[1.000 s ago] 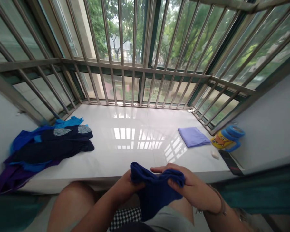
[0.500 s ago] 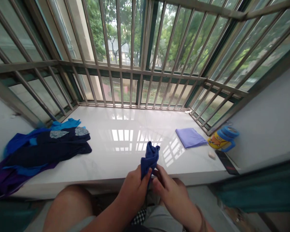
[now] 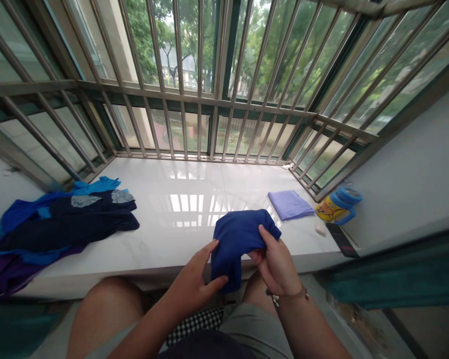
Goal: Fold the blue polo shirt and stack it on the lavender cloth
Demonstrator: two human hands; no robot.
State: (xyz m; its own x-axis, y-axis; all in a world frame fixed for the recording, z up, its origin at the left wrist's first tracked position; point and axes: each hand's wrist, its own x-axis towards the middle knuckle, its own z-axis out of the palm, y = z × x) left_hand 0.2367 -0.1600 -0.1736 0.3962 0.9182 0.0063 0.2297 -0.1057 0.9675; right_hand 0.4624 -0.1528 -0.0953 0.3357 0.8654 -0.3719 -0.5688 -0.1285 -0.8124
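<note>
A dark blue piece of cloth (image 3: 237, 232) hangs spread out over the front edge of the white sill, its lower part drooping toward my lap. My right hand (image 3: 279, 262) pinches its right end, thumb on top and fingers beneath. At the cloth's left edge is my left hand (image 3: 196, 279), thumb and index finger apart and touching or very near the fabric. Some of its other fingers are hidden. A folded lavender cloth (image 3: 291, 204) lies flat beyond my right hand.
A heap of blue, navy and purple clothes (image 3: 71, 219) lies on the left of the white sill (image 3: 160, 234). At right are a blue-and-yellow jug (image 3: 338, 204), a small pale object (image 3: 320, 229) and a dark phone-like slab (image 3: 342, 239). Metal bars (image 3: 209, 99) line the window behind.
The blue cloth, bunched upright in my left hand before, is now opened out wide. My right hand has moved up and right and taken its right end; my left hand's grip has loosened.
</note>
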